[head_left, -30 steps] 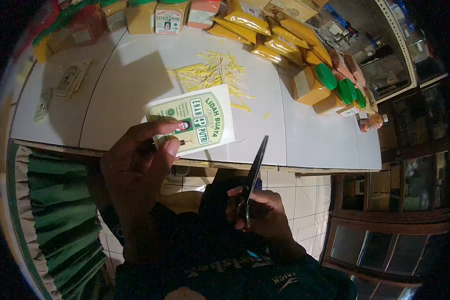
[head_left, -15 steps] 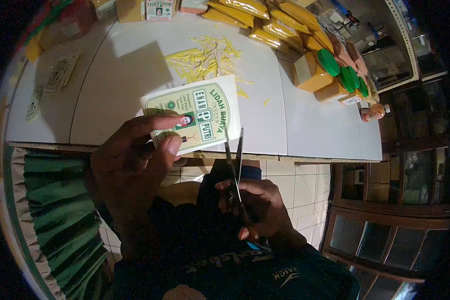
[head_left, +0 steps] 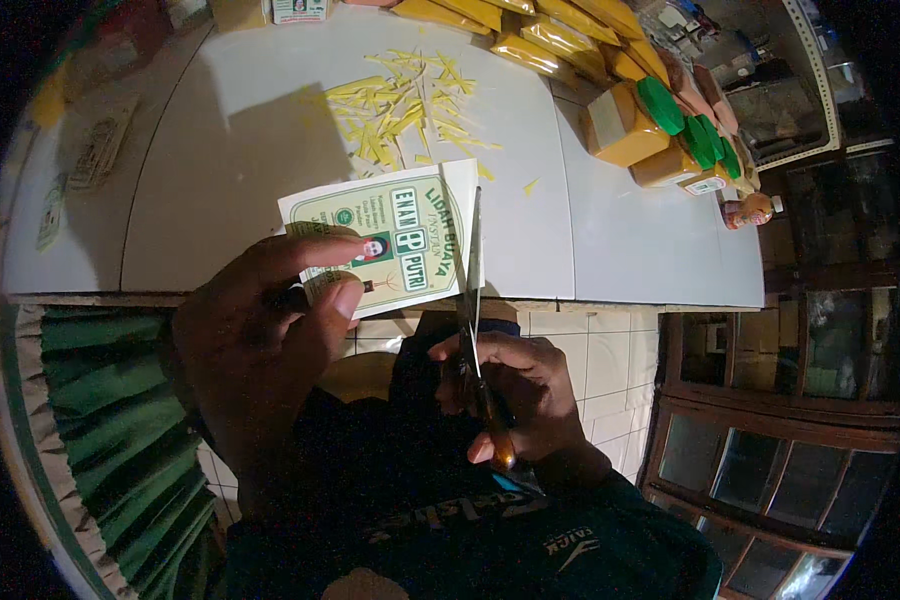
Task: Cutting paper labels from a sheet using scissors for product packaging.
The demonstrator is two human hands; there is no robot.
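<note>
My left hand [head_left: 255,345] pinches the label [head_left: 385,240], thumb and forefinger clamped on its near-left corner, holding it up just over the table's [head_left: 620,230] front edge. My right hand [head_left: 515,395] is closed through the handles of the scissors [head_left: 473,320]; the blades stand nearly together and run up along the label's right margin, touching it. So the cut sits right of my left grip, well clear of those fingers. I judge the trimming of this label partway: the right edge is under the blades, and I cannot tell whether the other edges are done. Beyond lies a heap of yellow strips [head_left: 400,110], offcuts by the look of them. Past those, yellow packets [head_left: 530,30] and green-capped jars [head_left: 640,125] line the back.
</note>
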